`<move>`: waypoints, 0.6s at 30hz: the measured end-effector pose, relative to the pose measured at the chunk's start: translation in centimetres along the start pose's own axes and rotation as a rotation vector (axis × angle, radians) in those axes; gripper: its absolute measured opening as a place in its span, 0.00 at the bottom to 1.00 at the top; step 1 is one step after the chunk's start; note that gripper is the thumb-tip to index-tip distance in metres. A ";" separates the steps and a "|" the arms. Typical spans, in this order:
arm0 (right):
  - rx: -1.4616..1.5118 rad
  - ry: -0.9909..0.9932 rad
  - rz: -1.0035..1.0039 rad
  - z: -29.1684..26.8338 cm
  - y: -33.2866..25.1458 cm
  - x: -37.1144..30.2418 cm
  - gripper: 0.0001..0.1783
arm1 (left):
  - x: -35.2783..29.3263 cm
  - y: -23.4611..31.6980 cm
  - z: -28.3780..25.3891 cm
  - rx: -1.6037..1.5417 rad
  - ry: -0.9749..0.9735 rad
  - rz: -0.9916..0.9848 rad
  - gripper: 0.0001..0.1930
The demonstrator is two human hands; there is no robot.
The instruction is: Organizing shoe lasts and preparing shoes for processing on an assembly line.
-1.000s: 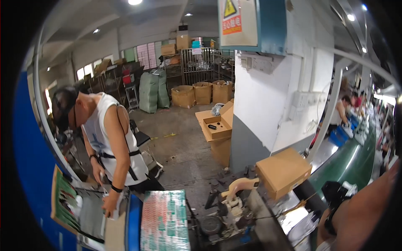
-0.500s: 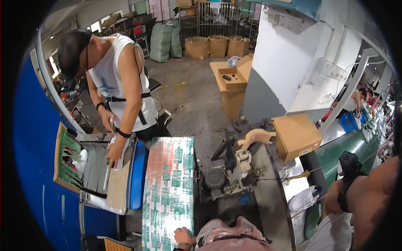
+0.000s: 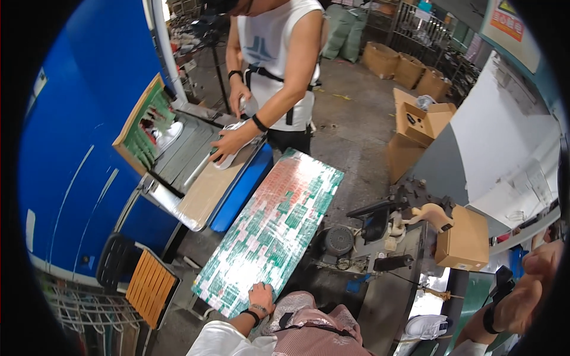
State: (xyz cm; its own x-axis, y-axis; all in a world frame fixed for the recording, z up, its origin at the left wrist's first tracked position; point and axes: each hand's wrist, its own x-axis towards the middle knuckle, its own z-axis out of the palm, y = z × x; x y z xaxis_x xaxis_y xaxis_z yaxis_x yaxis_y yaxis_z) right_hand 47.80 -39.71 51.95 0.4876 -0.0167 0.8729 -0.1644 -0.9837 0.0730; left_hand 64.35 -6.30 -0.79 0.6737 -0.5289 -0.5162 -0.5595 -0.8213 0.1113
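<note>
My left hand [image 3: 261,298] lies on the near right edge of a long tabletop [image 3: 270,237], its fingers stretched out, holding nothing. Glossy clear film covers that top over a patchy green, white and red pattern. My right hand [image 3: 536,267] is raised at the far right rim of the view, partly cut off and distorted; its fingers do not show clearly. A dark band with a small black device [image 3: 503,280] sits on that wrist. Below and left of it, a white sneaker [image 3: 426,327] rests beside the green belt [image 3: 475,295].
Across the table a co-worker handles a white shoe [image 3: 228,157] on a padded bench [image 3: 202,204]. Machinery with a motor [image 3: 339,240] stands to the table's right, beside a cardboard box [image 3: 462,237]. A slatted wooden chair [image 3: 151,288] stands at left.
The view has swung left, bringing the chair and more of my left arm into sight. My left hand stays on the table edge. The co-worker still handles the shoe.
</note>
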 end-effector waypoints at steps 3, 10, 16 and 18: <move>0.049 -0.020 0.008 1.4 -0.1 -0.4 0.54 | 0.1 -0.9 -1.5 0.003 -0.047 -0.007 0.33; 0.151 -0.098 -0.044 0.5 2.7 -2.3 0.33 | 0.2 -0.6 -1.1 0.017 -0.048 -0.039 0.35; 0.184 -0.256 -0.047 2.7 1.2 -5.0 0.15 | 0.5 -0.4 -0.1 0.027 0.001 -0.011 0.34; 0.125 -0.274 -0.035 4.6 0.6 -6.7 0.14 | 0.3 -0.5 0.1 -0.072 0.007 0.050 0.31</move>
State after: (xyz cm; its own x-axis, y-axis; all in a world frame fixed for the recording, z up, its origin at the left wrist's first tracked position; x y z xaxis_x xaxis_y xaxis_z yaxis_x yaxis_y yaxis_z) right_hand 48.37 -41.06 43.97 0.7073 -0.0130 0.7068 -0.0444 -0.9987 0.0260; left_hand 64.75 -6.04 -1.12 0.6496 -0.5709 -0.5021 -0.5567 -0.8069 0.1973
